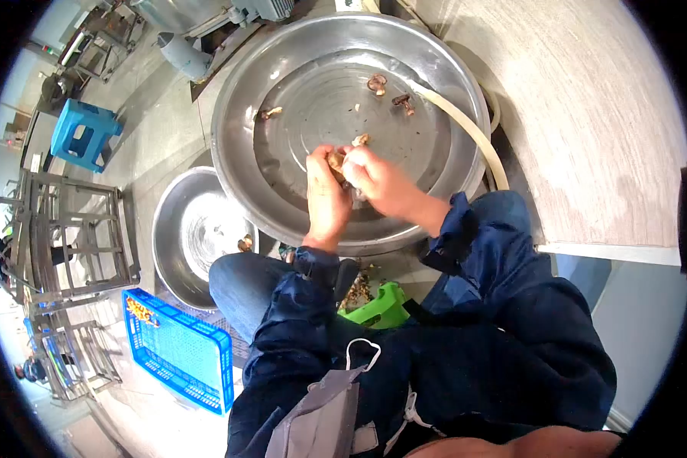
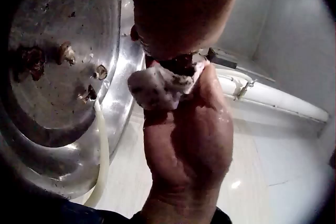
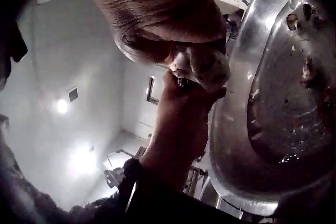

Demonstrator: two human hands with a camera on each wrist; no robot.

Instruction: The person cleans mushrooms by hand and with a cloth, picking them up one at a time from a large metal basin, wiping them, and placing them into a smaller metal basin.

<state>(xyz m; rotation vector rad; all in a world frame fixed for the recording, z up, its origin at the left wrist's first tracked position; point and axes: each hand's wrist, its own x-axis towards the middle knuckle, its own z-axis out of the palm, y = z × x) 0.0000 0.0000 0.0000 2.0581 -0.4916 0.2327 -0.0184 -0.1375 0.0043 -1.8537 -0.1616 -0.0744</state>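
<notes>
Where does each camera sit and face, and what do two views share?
Head: on the head, facing forward and down at the mushroom held over the big basin; left hand, right hand, sleeves and legs show.
Left wrist: on that wrist, facing the grip; both hands show, big basin at picture left.
Right wrist: on that wrist, facing the grip; both hands show, big basin at picture right.
Head and left wrist share the hose.

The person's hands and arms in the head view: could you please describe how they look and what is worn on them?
The left hand and right hand are bare. The left sleeve and right sleeve are long, dark blue and creased. Something dark sits around each wrist, its details unclear; no markings are readable.
</notes>
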